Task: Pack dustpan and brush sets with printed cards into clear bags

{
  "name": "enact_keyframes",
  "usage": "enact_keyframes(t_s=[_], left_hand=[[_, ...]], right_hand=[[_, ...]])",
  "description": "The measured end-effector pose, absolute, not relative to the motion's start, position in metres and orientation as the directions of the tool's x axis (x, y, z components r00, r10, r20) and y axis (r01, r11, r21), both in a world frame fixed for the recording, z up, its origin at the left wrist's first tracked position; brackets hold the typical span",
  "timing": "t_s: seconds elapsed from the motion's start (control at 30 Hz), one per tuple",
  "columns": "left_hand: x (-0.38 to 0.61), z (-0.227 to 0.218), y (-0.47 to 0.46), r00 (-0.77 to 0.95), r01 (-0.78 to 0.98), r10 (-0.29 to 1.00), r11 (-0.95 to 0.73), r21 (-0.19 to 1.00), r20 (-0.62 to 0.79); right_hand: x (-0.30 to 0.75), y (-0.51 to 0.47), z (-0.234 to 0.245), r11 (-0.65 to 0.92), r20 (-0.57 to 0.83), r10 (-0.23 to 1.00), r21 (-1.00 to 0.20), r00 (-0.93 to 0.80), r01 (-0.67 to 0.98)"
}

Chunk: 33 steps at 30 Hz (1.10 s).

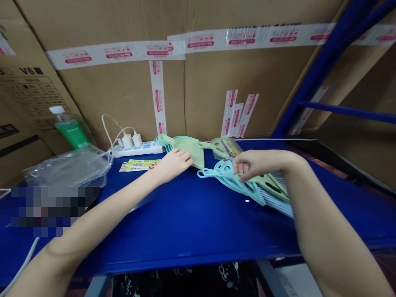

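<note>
My left hand (177,164) is closed at the near edge of a light green dustpan (188,146), which lies over blue-green dustpans (165,142). My right hand (247,165) has its fingers curled round the handle of a green hand brush (270,185); part of that handle is hidden by the fingers. Under and beside it lie several light blue hand brushes (236,181), fanned out with bristles pointing right. Between my hands and further back, another green brush (216,147) lies partly in a clear wrapper with a printed label.
A white power strip (148,149) with plugged-in chargers stands left of the dustpans, behind yellow printed labels (139,165). Clear plastic bags (68,171) and a green bottle (72,132) are at the left. Large cardboard boxes (123,90) wall the back; a blue post (309,82) rises at right.
</note>
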State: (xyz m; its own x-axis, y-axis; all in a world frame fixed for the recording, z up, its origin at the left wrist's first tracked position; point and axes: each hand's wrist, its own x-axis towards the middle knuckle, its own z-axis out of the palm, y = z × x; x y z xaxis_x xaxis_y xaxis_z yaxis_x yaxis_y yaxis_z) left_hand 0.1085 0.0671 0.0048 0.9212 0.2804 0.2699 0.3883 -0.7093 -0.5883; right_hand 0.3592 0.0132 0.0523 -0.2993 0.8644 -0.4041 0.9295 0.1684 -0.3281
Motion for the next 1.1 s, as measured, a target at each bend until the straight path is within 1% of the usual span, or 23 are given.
enact_keyframes(t_s=[0.07,0.17,0.27,0.43,0.53,0.67,0.8,0.9,1.0,1.1], left_hand=[[0.098,0.004,0.059,0.928,0.369,0.229,-0.678,-0.635,0.295],[0.081,0.002,0.043,0.93,0.356,0.18,-0.662,-0.66,0.322],[0.065,-0.001,0.025,0.931,0.345,0.154,-0.667,-0.66,0.331],[0.041,-0.008,-0.002,0.936,0.283,0.062,-0.721,-0.632,0.347],[0.033,-0.014,-0.012,0.93,0.271,0.048,-0.758,-0.593,0.364],[0.03,-0.02,-0.02,0.923,0.265,0.043,-0.794,-0.548,0.383],[0.031,-0.022,-0.027,0.935,0.249,0.067,-0.824,-0.508,0.349],[0.032,-0.023,-0.032,0.935,0.227,0.053,-0.85,-0.475,0.352],[0.032,-0.024,-0.035,0.926,0.207,0.026,-0.87,-0.448,0.377],[0.032,-0.027,-0.038,0.912,0.197,0.017,-0.894,-0.402,0.409]], right_hand=[[0.359,0.014,0.052,0.172,-0.387,0.873,-0.324,-0.296,0.93],[0.358,0.014,0.051,0.184,-0.358,0.886,-0.312,-0.294,0.932],[0.356,0.013,0.05,0.187,-0.348,0.89,-0.309,-0.294,0.932],[0.354,0.013,0.05,0.177,-0.331,0.905,-0.282,-0.268,0.943],[0.355,0.013,0.049,0.211,-0.299,0.897,-0.357,-0.325,0.91],[0.353,0.013,0.05,0.289,-0.206,0.877,-0.492,-0.433,0.821],[0.337,0.013,0.051,0.339,-0.135,0.859,-0.574,-0.495,0.745],[0.317,0.016,0.044,0.42,-0.015,0.845,-0.599,-0.534,0.682],[0.294,0.018,0.031,0.513,0.1,0.812,-0.593,-0.575,0.621],[0.27,0.018,0.017,0.575,0.156,0.769,-0.593,-0.619,0.564]])
